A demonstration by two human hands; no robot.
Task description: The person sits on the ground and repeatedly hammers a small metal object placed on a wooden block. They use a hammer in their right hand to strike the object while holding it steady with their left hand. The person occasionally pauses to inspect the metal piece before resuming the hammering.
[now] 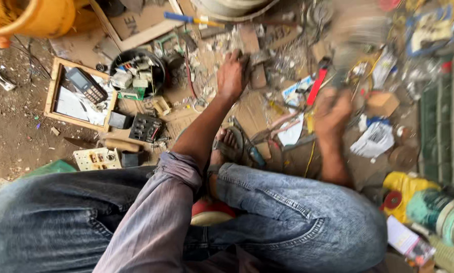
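Seated above a floor (14,126) strewn with electronic scrap, you press your left hand (230,76) down on a brownish block-like piece (257,71), fingers curled over its near edge in a holding grip, just beyond the black bowl (136,71) of salvaged parts and to its right. Your right hand (332,112), farther right of that bowl and blurred, appears closed around a slim tool whose shape cannot be made out; a red-handled tool (317,86) lies between the two hands. Your sandalled foot (226,146) rests nearer you than the bowl, beside a blue-handled screwdriver (255,155). Left of the bowl sits a wooden tray (52,91) holding a dark keypad device (86,85), with a black switch panel (145,127) just below the bowl. To work this piece well, judging from the scene, keep the left hand bearing firmly so the block cannot skid on the cardboard, keep those fingers clear of the line the right hand's tool travels, and use short, controlled strokes, since loose wires and shards surround the piece on every side.
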